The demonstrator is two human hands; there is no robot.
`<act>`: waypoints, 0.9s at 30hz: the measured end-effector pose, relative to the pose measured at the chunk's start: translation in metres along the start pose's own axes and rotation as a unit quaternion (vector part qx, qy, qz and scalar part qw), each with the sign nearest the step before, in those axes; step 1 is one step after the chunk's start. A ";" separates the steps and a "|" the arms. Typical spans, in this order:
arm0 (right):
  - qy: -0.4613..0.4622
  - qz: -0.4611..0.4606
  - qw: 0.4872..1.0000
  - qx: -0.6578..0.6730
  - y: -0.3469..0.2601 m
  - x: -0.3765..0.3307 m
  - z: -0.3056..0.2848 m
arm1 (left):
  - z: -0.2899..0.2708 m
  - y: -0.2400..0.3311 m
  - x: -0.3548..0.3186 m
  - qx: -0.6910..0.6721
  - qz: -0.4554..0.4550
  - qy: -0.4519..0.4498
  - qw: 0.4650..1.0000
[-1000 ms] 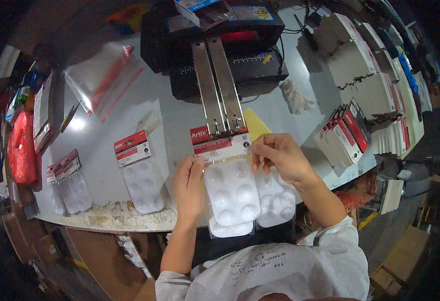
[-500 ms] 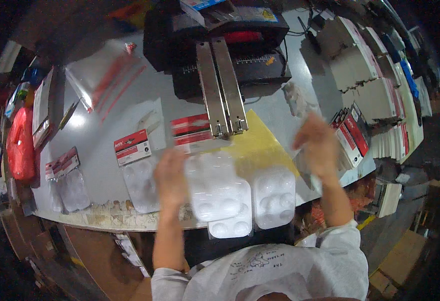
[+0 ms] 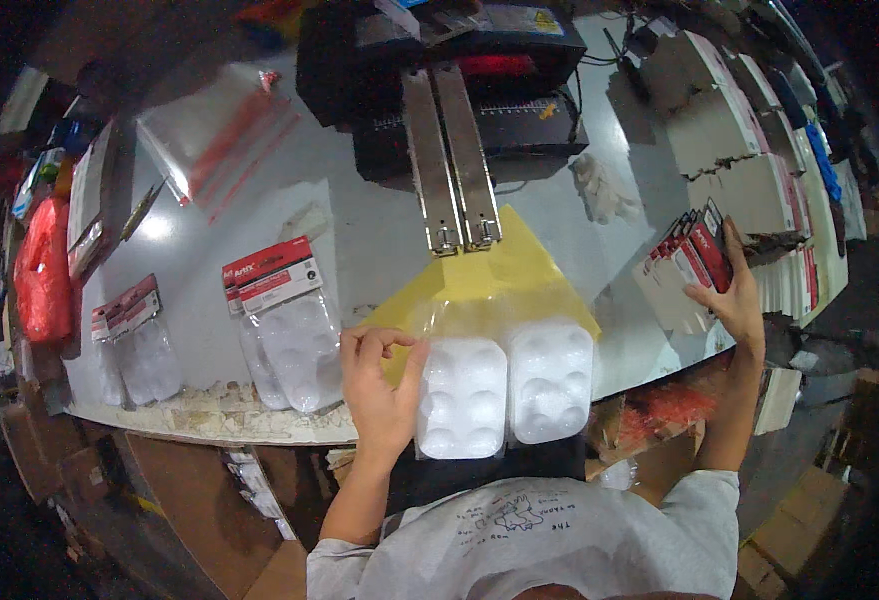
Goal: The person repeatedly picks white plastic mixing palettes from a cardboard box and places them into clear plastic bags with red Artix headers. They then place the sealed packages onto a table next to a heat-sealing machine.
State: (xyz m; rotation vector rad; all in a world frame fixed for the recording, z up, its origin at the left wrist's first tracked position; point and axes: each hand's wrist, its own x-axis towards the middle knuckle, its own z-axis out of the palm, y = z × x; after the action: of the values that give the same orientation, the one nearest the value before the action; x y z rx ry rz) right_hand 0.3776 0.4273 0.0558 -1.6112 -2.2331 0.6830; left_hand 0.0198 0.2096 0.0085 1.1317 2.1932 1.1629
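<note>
Two white molded trays with round wells, the left tray point(image 3: 461, 400) and the right tray point(image 3: 549, 385), lie side by side in clear bags at the table's front edge. My left hand point(image 3: 379, 390) is beside the left one, its fingers bent and apart, with the thumb at the bag's upper left corner. At the right, my right hand point(image 3: 734, 300) grips a fanned stack of red-and-white header cards point(image 3: 697, 255), thumb on the near face and fingers along the far edge. A yellow sheet point(image 3: 504, 260) lies beneath the bags' upper ends.
A black machine point(image 3: 449, 80) with two metal bars point(image 3: 454, 160) reaches toward me. Carded tray packs point(image 3: 289, 320) overlap at the left; more packs point(image 3: 139, 350) lie farther left. Clear bags point(image 3: 199, 130) lie behind. Tall card stacks point(image 3: 739, 190) line the right side.
The carded tray pack from the middle now overlaps the pack at the left. My left hand has moved right to the left tray's bag. My right hand has reached right and taken hold of the header cards.
</note>
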 end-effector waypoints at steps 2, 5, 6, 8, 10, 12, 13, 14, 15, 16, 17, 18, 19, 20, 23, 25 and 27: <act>-0.006 0.039 0.999 0.029 -0.004 0.001 -0.004 | -0.001 0.002 0.001 -0.007 0.011 0.019 1.000; 0.044 0.006 0.998 0.036 -0.001 0.002 -0.007 | -0.002 0.010 0.000 -0.068 0.056 0.013 0.996; 0.044 0.039 0.998 -0.011 0.002 0.003 -0.007 | -0.001 0.013 -0.003 -0.178 0.017 -0.005 0.984; 0.043 0.029 0.997 -0.056 0.006 0.003 -0.006 | -0.001 0.019 -0.007 -0.293 -0.038 -0.042 0.955; 0.059 -0.021 0.996 -0.067 0.008 0.003 -0.003 | -0.003 0.024 -0.010 -0.324 -0.026 -0.071 0.943; 0.079 -0.064 0.979 -0.174 0.009 0.002 0.001 | -0.003 0.027 -0.012 -0.298 -0.047 -0.074 0.950; 0.081 -0.076 0.969 -0.221 0.010 0.002 0.002 | -0.003 0.028 -0.013 -0.294 -0.053 -0.073 0.951; 0.059 -0.026 0.977 -0.202 0.011 0.002 0.003 | -0.003 0.029 -0.013 -0.303 -0.071 -0.076 0.947; 0.066 -0.038 0.978 -0.195 0.011 0.002 0.004 | -0.002 0.031 -0.013 -0.310 -0.089 -0.080 0.943; 0.063 -0.030 0.980 -0.184 0.012 0.003 0.004 | -0.001 0.032 -0.013 -0.334 -0.106 -0.092 0.932; 0.069 -0.032 0.982 -0.172 0.012 0.003 0.004 | 0.000 0.034 -0.013 -0.330 -0.116 -0.093 0.932; 0.057 -0.022 0.984 -0.170 0.011 0.003 0.003 | 0.001 0.035 -0.012 -0.342 -0.125 -0.103 0.926; 0.054 -0.023 0.984 -0.167 0.010 0.003 0.004 | 0.002 0.037 -0.011 -0.370 -0.125 -0.112 0.914; 0.059 -0.035 0.984 -0.162 0.008 0.003 0.003 | 0.004 0.038 -0.011 -0.366 -0.134 -0.113 0.914; 0.078 -0.052 0.984 -0.153 -0.002 0.002 0.003 | 0.005 0.040 -0.011 -0.394 -0.136 -0.118 0.901; 0.068 -0.020 0.981 -0.183 -0.012 -0.002 0.002 | 0.005 0.040 -0.012 -0.410 -0.125 -0.130 0.894; 0.070 -0.023 0.982 -0.177 -0.021 -0.005 -0.001 | 0.004 0.040 -0.015 -0.404 -0.136 -0.135 0.894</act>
State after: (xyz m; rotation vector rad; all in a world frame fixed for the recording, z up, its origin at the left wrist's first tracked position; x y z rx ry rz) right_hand 0.3625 0.4174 0.0682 -1.6939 -2.3748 0.1564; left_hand 0.0505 0.2122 0.0389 0.5521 1.3543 1.4640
